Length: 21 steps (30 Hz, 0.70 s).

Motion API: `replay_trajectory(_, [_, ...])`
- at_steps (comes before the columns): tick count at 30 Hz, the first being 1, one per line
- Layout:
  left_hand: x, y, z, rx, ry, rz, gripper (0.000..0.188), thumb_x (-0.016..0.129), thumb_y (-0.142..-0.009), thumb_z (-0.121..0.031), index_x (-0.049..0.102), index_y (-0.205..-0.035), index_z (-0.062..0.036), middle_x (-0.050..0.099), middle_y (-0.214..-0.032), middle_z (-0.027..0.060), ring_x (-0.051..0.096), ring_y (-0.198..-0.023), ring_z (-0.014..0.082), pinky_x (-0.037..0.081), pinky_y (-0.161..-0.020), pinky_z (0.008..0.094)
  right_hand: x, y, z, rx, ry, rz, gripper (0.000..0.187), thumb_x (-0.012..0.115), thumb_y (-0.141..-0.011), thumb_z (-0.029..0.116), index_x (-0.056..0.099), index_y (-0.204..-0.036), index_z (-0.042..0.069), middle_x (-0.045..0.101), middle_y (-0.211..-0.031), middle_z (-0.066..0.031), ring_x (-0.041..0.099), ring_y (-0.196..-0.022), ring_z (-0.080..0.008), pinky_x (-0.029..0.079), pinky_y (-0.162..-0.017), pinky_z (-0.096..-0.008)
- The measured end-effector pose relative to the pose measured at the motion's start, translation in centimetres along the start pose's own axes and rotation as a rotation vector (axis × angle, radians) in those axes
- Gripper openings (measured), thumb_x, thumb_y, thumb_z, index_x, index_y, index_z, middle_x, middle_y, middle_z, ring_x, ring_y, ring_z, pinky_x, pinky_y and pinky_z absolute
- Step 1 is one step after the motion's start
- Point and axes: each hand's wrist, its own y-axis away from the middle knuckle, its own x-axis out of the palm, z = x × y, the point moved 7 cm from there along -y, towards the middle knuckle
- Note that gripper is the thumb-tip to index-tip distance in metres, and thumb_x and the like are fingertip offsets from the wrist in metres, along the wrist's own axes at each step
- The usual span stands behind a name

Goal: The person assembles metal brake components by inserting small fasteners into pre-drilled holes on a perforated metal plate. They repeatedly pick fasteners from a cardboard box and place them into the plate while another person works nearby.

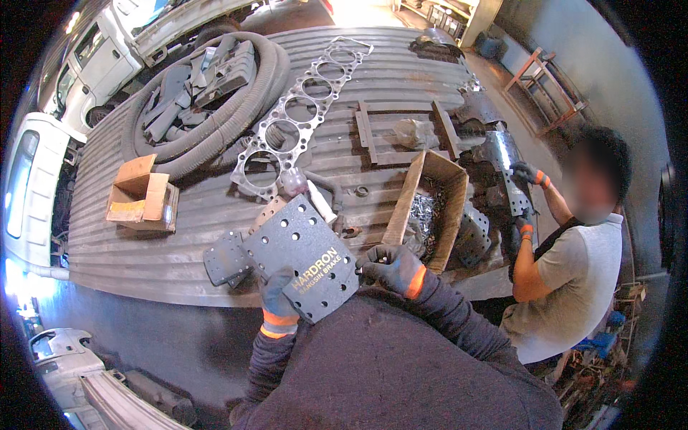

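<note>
Carton (451, 221) right of frame centre holds small metal pieces (425, 208). Left hand (277, 292) grips drilled pad (304, 254), lower centre; right hand (393, 269) curls at its edge, hold unclear.

The brake pad (306, 256) is left of the box (452, 223) holding fasteners (426, 208).

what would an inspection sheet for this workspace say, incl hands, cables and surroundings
Surface: ridged grey table, crowded toward the middle and right
Work things: perforated grey plate, held tilted; long open box containing small metal pieces
Clutter: gasket, hose coil, small open carton
Hands: both gloved; left hand grips the plate's lower left; right hand at its right edge, grip unclear
Cables: nothing seen
Surroundings: co-worker at right, touching a curved metal part; white truck at upper left
</note>
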Motion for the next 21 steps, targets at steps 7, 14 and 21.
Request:
replay_trajectory(7, [-3.2,-0.1,-1.3,-0.029,-0.003,-0.115,0.051,0.056,-0.086,-0.012,0.05,-0.136,-0.0011,0.06,-0.128,0.0162,0.061,-0.114,0.0328,0.052,-0.097,0.0471,2.1,-0.1,0.8,-0.113,0.147,-0.051,0.02,0.068,-0.093,0.021,0.069,-0.099,0.002,0.071,-0.091,-0.0037,0.065,-0.082,-0.0101,0.054,-0.077,-0.0292])
replay_trajectory(14, [-5.3,0.4,-1.1,-0.029,-0.047,-0.055,0.052,0.056,-0.092,-0.018,0.046,-0.141,-0.0034,0.057,-0.134,0.0159,0.059,-0.118,0.0339,0.049,-0.101,0.0478,3.6,0.1,-0.1,-0.083,0.289,-0.058,0.034,0.064,-0.091,0.037,0.072,-0.097,0.005,0.073,-0.092,-0.0201,0.071,-0.086,-0.0322,0.054,-0.082,-0.0417])
replay_trajectory(21, [-4.7,1.0,-1.6,-0.102,-0.019,-0.013,0.059,0.058,-0.089,-0.016,0.042,-0.145,-0.0032,0.055,-0.137,0.0162,0.057,-0.121,0.0342,0.048,-0.103,0.0483,4.2,0.5,-1.4,-0.094,0.435,-0.25,0.034,0.069,-0.087,0.031,0.063,-0.108,0.003,0.069,-0.1,-0.0238,0.067,-0.098,-0.0414,0.052,-0.085,-0.0465])
